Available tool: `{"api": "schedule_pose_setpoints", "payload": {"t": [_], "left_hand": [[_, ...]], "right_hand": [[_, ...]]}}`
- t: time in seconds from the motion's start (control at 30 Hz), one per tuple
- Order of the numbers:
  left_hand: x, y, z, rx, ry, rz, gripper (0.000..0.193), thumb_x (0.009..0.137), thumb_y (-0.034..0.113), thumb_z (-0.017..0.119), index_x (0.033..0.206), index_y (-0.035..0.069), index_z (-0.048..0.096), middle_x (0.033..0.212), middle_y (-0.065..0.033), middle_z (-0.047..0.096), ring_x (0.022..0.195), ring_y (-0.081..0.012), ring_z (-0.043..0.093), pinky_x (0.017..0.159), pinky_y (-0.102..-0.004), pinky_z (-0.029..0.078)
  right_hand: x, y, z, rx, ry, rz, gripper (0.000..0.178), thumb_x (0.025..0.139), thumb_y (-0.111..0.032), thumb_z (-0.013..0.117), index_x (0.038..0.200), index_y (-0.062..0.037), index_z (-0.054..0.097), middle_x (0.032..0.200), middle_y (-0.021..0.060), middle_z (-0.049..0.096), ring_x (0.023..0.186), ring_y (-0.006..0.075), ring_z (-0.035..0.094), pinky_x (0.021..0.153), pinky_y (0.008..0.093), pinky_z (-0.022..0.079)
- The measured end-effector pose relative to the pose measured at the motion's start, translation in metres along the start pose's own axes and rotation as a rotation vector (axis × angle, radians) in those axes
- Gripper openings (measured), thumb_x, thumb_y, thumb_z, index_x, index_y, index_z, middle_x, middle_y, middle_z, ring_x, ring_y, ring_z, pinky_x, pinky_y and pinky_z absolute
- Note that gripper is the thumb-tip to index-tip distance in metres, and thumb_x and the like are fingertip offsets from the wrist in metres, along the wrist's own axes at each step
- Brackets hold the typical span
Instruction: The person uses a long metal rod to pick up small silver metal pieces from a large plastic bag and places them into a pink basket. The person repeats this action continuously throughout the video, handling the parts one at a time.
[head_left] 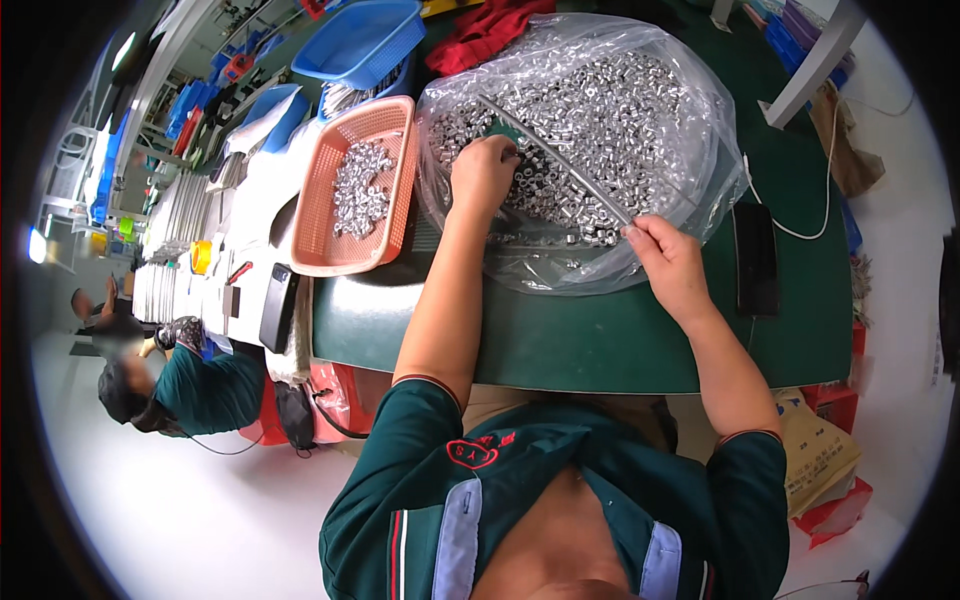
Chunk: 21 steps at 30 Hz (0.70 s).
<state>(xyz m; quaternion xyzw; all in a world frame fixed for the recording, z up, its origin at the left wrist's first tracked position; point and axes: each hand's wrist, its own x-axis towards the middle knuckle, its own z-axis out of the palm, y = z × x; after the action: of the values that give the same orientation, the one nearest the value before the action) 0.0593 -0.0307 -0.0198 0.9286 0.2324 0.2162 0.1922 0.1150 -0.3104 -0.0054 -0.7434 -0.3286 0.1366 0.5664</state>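
- Far left: a co-worker (215,395) in a green shirt sits well apart from the bench.
- Left side: a dark phone (279,308) lies near the pink basket (403,160). The basket contains a heap of small silver pieces (362,190). A blue basket (375,70) stands behind it.
- Left hand: the left hand (483,172) is over the left part of the bag, fingers curled down at the metal parts. The fingertips are hidden; whether a part is gripped cannot be told.
- Centre: the clear bag (715,120) lies spread open on the green table (430,330). The metal parts (590,110), short and mostly silver, fill it. A red cloth (485,35) lies behind.
- Rod: the slim grey rod (560,164) slants over the parts, its far end beyond the left hand, its near end at the right hand.
- Right hand: the right hand (672,262) is closed on the near end of the rod.
- Step in hand: apparently, working among the loose parts with fingers and rod.
- Next move: appears to call for a steady right grip and a precise left fingertip pinch, clear of the bag film.
- Right side: a black phone (756,260) lies beside the bag, near a white cable (806,237).
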Motion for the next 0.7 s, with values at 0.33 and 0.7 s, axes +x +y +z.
{"api": "schedule_pose_setpoints", "payload": {"t": [0.33,0.7], "left_hand": [[0.002,-0.007,-0.002,-0.378,0.189,-0.124,0.021,0.084,0.012,0.065,0.100,0.000,0.067,0.079,-0.0107,0.068,0.069,-0.0191,0.063,0.064,-0.0345,0.049],[-0.003,-0.045,-0.012,-2.189,-0.119,-0.470,0.012,0.092,0.009,0.057,0.099,0.000,0.060,0.083,-0.0059,0.060,0.073,-0.0155,0.058,0.065,-0.0290,0.048]], "right_hand": [[0.000,-0.003,-0.002,-0.057,0.006,0.001,0.014,0.090,-0.014,0.061,0.093,0.0001,0.063,0.057,0.0015,0.048,0.054,0.0054,0.040,0.050,0.0254,0.035],[0.000,0.007,0.002,-0.148,-0.105,0.053,0.018,0.090,-0.020,0.061,0.094,-0.0024,0.063,0.055,0.0060,0.048,0.050,0.0101,0.043,0.050,0.0289,0.036]]}}
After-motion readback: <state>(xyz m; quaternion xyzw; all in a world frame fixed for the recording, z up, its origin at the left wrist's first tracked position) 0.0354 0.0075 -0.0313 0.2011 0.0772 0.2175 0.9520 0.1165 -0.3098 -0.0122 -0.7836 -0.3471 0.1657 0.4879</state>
